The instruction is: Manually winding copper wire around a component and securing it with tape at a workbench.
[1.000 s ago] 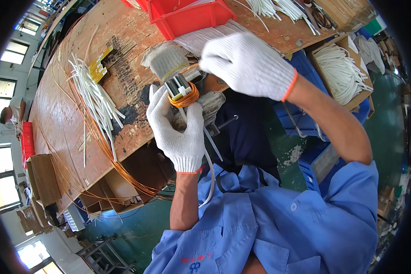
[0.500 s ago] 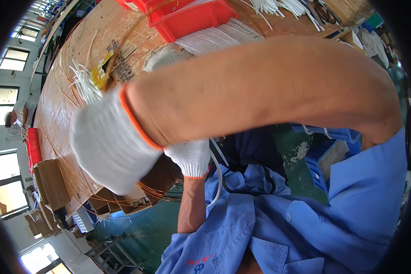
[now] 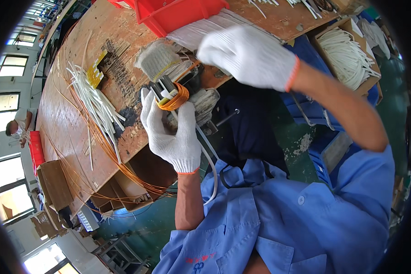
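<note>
My left hand (image 3: 170,137), in a white knit glove, grips a wire coil (image 3: 174,98) between thumb and fingers. Its copper-orange turns wrap a block of dark and pale bars. My right hand (image 3: 249,57), also gloved and slightly blurred, is up to the right of the coil with fingers curled. An orange copper wire (image 3: 190,71) stretches from the coil area toward those fingertips; the pinch itself is hidden. Just behind the coil sits a clamp-like fixture wrapped in dirty grey cloth (image 3: 156,59), with a metal rod handle (image 3: 228,118) on its right.
White tubes (image 3: 93,102) and a yellow piece (image 3: 97,71) lie left on the worn wooden table (image 3: 123,27). Loose copper wires (image 3: 137,176) trail over its edge. A red bin (image 3: 178,16) stands at the back; a box of white tubes (image 3: 347,57) is right. Far left, another person (image 3: 23,121) works.
My right arm has swung from across the front of the view to the upper right. That uncovers the coil and my left hand, which the arm and glove partly hid before.
</note>
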`<act>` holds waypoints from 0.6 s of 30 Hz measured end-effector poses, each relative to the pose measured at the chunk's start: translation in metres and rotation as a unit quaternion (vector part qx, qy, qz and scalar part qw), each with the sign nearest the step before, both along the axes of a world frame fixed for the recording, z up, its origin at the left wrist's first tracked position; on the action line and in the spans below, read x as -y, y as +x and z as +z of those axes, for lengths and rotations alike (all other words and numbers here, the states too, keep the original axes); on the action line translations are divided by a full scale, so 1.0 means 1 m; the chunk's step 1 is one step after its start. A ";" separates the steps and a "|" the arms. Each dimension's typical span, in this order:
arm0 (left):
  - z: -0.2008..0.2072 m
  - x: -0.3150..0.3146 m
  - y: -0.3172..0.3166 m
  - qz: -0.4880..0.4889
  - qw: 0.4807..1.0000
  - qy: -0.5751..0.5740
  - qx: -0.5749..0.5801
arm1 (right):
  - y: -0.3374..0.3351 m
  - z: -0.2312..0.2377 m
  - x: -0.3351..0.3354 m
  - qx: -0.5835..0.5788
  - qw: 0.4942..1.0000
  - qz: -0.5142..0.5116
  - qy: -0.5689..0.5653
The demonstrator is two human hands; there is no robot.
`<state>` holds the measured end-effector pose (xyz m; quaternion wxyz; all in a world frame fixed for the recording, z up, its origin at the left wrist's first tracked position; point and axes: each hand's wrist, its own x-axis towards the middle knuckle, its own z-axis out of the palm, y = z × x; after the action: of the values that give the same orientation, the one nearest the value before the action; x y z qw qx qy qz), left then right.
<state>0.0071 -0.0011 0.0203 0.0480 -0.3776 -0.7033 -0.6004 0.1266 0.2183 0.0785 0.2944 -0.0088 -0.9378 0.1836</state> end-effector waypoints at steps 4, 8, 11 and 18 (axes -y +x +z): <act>0.005 -0.004 0.001 -0.015 0.999 -0.019 0.024 | 0.045 -0.017 0.078 0.004 0.983 -0.116 -0.141; 0.007 -0.001 -0.002 0.014 0.998 -0.054 -0.014 | 0.041 -0.002 0.121 0.024 0.991 -0.128 -0.003; 0.009 -0.001 0.000 0.016 0.998 -0.057 0.004 | 0.037 0.010 0.135 0.053 0.992 -0.117 0.008; 0.005 -0.006 -0.001 -0.018 0.999 -0.016 -0.028 | 0.032 0.037 0.144 0.160 0.951 -0.164 0.208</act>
<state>0.0062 0.0045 0.0251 0.0510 -0.4072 -0.7042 -0.5794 0.1589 0.0743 0.1155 0.1615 -0.1304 -0.9757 -0.0706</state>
